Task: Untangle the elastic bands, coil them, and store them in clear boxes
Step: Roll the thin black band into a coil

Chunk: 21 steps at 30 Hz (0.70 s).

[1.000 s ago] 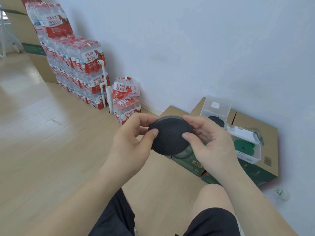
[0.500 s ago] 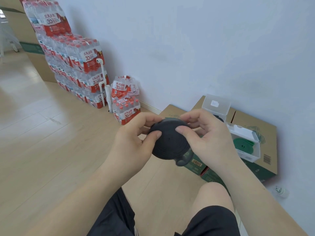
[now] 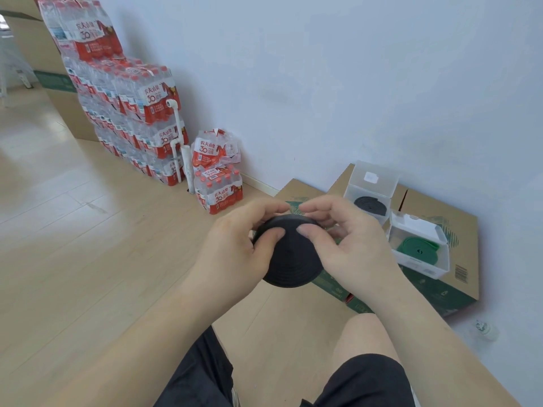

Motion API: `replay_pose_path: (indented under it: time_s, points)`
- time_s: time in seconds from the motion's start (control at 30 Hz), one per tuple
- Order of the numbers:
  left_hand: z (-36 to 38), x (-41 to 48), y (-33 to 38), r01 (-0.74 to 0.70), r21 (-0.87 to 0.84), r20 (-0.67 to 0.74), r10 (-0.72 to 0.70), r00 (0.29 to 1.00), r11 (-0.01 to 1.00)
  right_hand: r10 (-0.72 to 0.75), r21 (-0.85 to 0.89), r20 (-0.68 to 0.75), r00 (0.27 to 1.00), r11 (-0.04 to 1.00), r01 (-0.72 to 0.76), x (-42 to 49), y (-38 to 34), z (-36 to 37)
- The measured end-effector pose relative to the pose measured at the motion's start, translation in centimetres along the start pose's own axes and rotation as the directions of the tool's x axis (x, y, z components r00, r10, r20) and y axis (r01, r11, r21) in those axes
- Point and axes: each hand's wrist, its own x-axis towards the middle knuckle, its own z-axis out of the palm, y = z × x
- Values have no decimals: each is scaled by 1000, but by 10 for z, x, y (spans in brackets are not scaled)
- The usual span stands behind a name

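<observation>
Wood floor (image 3: 88, 259) by white wall (image 3: 352, 83), black coil (image 3: 289, 259) held over carton (image 3: 461, 239), left hand (image 3: 235, 251) and right hand (image 3: 352, 254) both clamped on its rim, thumbs (image 3: 271, 235) now closer together, loose loop seen earlier gone.

Found one black flat elastic band wound into a tight round disc (image 3: 289, 259), held in the air, broad face tilted up toward the head view, gripped at its rim by left hand (image 3: 232, 254) and right hand (image 3: 352, 254), thumbs pressing on the face. Noted far clear plastic box (image 3: 351, 195), lid standing open, holding a second black coiled band (image 3: 370, 205) lying flat. Noted near clear plastic box (image 3: 423, 267) just beside it, lid tipped back, holding a green elastic band (image 3: 417, 249), loosely coiled. Both set on flat brown cardboard cartons (image 3: 458, 227).
</observation>
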Motion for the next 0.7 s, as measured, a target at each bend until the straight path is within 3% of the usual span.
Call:
replay_pose_path:
  time_s: [0.13,0.3,0.47,0.7]
  points:
    - [-1,-1,1,98,-179,-104,-118,988,979,158,161,-47,986,976,-149,-3,3,-5]
    - [0,-1,-6,191,-172,-32,-199,979,967,115,101,-9,993,988,-114,-5,-2,-2]
    - [1,1,-1,37,-26,65,-36,997,999,-26,-90,80,996,995,34,0,-6,-1]
    - [2,4,-5,-19,-37,7,19,1000,999,98,116,8,995,988,-98,0,-2,-6]
